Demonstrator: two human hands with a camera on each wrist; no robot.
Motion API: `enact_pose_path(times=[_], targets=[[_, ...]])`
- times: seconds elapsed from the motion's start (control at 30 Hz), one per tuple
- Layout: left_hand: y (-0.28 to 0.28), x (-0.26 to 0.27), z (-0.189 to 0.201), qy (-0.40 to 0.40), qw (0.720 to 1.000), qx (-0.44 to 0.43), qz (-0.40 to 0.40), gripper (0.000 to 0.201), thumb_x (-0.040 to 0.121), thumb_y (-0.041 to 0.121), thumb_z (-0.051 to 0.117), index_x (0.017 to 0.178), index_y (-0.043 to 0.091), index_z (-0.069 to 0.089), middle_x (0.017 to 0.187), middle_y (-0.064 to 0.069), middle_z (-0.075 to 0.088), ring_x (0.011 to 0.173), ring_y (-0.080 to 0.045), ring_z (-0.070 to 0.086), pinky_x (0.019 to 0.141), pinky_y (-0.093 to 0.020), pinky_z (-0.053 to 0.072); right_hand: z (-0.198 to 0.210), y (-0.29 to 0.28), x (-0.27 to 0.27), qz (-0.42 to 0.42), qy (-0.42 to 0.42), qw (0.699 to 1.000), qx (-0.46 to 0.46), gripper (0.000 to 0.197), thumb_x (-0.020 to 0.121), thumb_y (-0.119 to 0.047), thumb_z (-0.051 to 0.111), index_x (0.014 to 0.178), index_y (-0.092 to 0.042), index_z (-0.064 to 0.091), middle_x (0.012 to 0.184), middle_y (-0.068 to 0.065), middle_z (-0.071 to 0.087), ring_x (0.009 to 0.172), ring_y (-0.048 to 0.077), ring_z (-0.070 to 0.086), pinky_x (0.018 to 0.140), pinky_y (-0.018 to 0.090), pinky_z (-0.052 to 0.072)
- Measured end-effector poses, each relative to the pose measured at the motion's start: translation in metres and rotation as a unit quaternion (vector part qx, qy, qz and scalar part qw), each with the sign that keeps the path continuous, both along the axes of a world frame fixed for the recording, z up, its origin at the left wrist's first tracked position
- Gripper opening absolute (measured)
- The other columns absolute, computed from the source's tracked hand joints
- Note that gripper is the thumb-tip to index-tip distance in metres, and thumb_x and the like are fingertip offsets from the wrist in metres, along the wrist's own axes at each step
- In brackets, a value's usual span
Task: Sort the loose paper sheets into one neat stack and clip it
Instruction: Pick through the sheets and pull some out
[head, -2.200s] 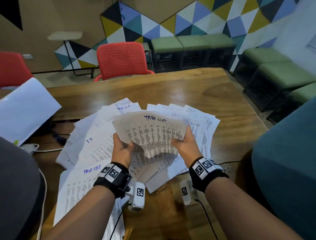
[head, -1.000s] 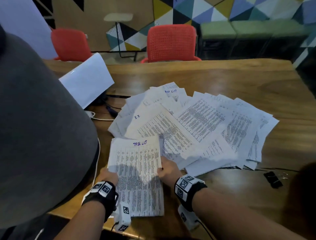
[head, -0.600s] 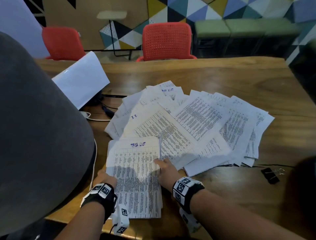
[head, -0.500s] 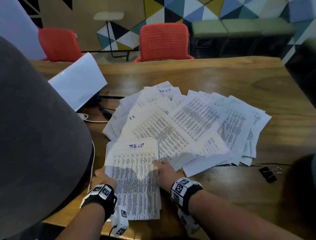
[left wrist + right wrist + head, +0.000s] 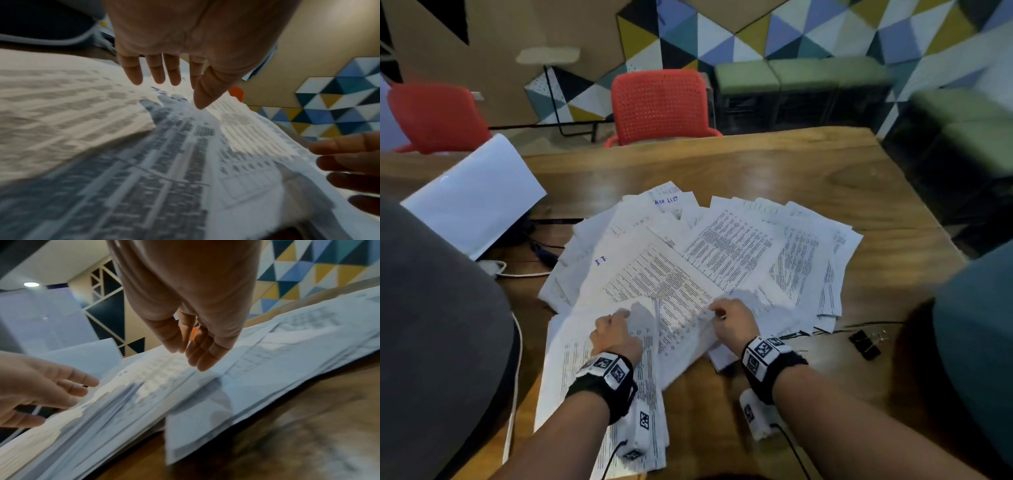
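Observation:
Printed paper sheets [image 5: 739, 246] lie fanned across the wooden table [image 5: 791, 171]. A squared-up stack [image 5: 585, 370] sits at the near left edge. My left hand [image 5: 619, 315] hovers over the stack's far end, fingers straight [image 5: 174, 87]. My right hand [image 5: 717, 310] reaches to the near edge of the top loose sheet, marked "II" [image 5: 654, 281], with fingers extended and together [image 5: 191, 356]. Neither hand grips anything that I can see. A black binder clip [image 5: 864, 344] lies on the table to the right of the fan.
A white folded board [image 5: 472, 195] leans at the left over cables and a white adapter [image 5: 489, 265]. A dark chair back [image 5: 431, 325] crowds the near left, a teal one [image 5: 979, 342] the near right. Red chairs [image 5: 661, 106] stand beyond the table.
Both hands have left the sides of the near stack and moved forward onto the loose fan. The "TASK LIST" sheet now lies on the stack.

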State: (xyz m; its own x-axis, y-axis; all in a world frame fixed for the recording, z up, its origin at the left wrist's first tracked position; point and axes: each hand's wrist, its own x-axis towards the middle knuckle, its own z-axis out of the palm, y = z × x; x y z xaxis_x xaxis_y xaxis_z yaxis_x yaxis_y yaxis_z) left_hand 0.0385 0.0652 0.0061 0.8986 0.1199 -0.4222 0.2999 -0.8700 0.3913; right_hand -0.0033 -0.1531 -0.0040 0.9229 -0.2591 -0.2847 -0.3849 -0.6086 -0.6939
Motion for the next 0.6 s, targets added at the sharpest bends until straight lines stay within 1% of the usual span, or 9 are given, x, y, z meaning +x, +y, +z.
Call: enact_pose_path(times=[0.1,0.13,0.2,0.23,0.3,0.4,0.5,0.57,0.6], targets=[[-0.035,0.007,-0.005,-0.034,0.995,-0.037,-0.09,0.054,0.084,0.011,0.058,0.136,0.021,0.045,0.142,-0.011,0.034,0.129,-0.03,0.039,0.108,-0.036,0.036,0.005,-0.041,0.0,-0.053,-0.002,0.998,-0.018,0.035,0.088,-0.004,0.053,0.121,-0.006,0.064,0.123,0.015,0.062,0.114,0.027,0.057,0.092,0.021,0.039],[-0.047,0.009,-0.007,-0.041,0.991,-0.055,-0.116,0.054,0.085,0.011,0.059,0.136,0.02,0.045,0.141,-0.011,0.035,0.127,-0.028,0.042,0.108,-0.034,0.036,0.003,-0.056,0.001,-0.073,-0.003,0.997,-0.018,0.035,0.089,-0.005,0.054,0.122,-0.004,0.063,0.123,0.016,0.062,0.115,0.028,0.057,0.093,0.022,0.039],[-0.067,0.013,-0.012,-0.052,0.982,-0.08,-0.165,0.056,0.084,0.011,0.061,0.137,0.019,0.044,0.143,-0.01,0.035,0.127,-0.026,0.044,0.108,-0.031,0.037,0.002,-0.082,0.003,-0.128,-0.001,0.992,-0.016,0.034,0.088,-0.003,0.054,0.12,-0.003,0.064,0.122,0.017,0.062,0.112,0.03,0.059,0.089,0.02,0.039],[-0.076,0.016,-0.015,-0.056,0.977,-0.083,-0.189,0.061,0.083,0.01,0.062,0.14,0.019,0.041,0.145,-0.01,0.033,0.129,-0.026,0.042,0.11,-0.031,0.035,0.001,-0.093,0.005,-0.156,0.003,0.988,-0.016,0.034,0.087,-0.001,0.054,0.118,-0.003,0.065,0.122,0.017,0.062,0.11,0.031,0.06,0.087,0.021,0.04],[-0.09,0.022,-0.021,-0.053,0.971,-0.072,-0.22,0.075,0.081,0.007,0.062,0.147,0.023,0.03,0.154,-0.007,0.021,0.139,-0.025,0.031,0.114,-0.032,0.03,-0.006,-0.114,0.01,-0.199,0.01,0.979,-0.033,0.034,0.085,-0.002,0.055,0.117,-0.003,0.065,0.121,0.021,0.058,0.104,0.034,0.061,0.086,0.027,0.046],[-0.1,0.028,-0.031,-0.023,0.97,-0.032,-0.241,0.09,0.081,0.0,0.06,0.152,0.03,0.014,0.161,-0.003,-0.002,0.147,-0.024,0.011,0.117,-0.037,0.025,-0.013,-0.14,0.016,-0.276,0.039,0.959,-0.057,0.045,0.084,-0.004,0.054,0.128,-0.01,0.058,0.131,0.019,0.044,0.108,0.036,0.055,0.093,0.038,0.049],[-0.108,0.031,-0.036,-0.006,0.968,0.027,-0.25,0.096,0.079,-0.008,0.055,0.153,0.03,0.008,0.16,-0.004,-0.011,0.148,-0.026,0.007,0.116,-0.039,0.028,-0.013,-0.157,0.021,-0.329,0.087,0.939,-0.054,0.057,0.084,-0.007,0.057,0.139,-0.014,0.044,0.14,0.017,0.031,0.12,0.039,0.047,0.099,0.041,0.044],[-0.113,0.032,-0.037,-0.001,0.967,0.055,-0.247,0.099,0.077,-0.01,0.055,0.153,0.031,0.005,0.16,-0.004,-0.012,0.148,-0.029,0.007,0.114,-0.042,0.032,-0.019,-0.162,0.026,-0.342,0.079,0.936,-0.018,0.065,0.086,-0.006,0.057,0.145,-0.011,0.032,0.142,0.019,0.029,0.12,0.04,0.047,0.097,0.039,0.043],[-0.115,0.033,-0.037,0.001,0.967,0.066,-0.246,0.1,0.077,-0.009,0.056,0.152,0.032,0.004,0.16,-0.005,-0.012,0.147,-0.03,0.008,0.113,-0.043,0.033,-0.02,-0.163,0.029,-0.356,0.054,0.933,0.018,0.066,0.086,-0.005,0.056,0.146,-0.009,0.027,0.141,0.02,0.032,0.119,0.039,0.049,0.095,0.038,0.044]])
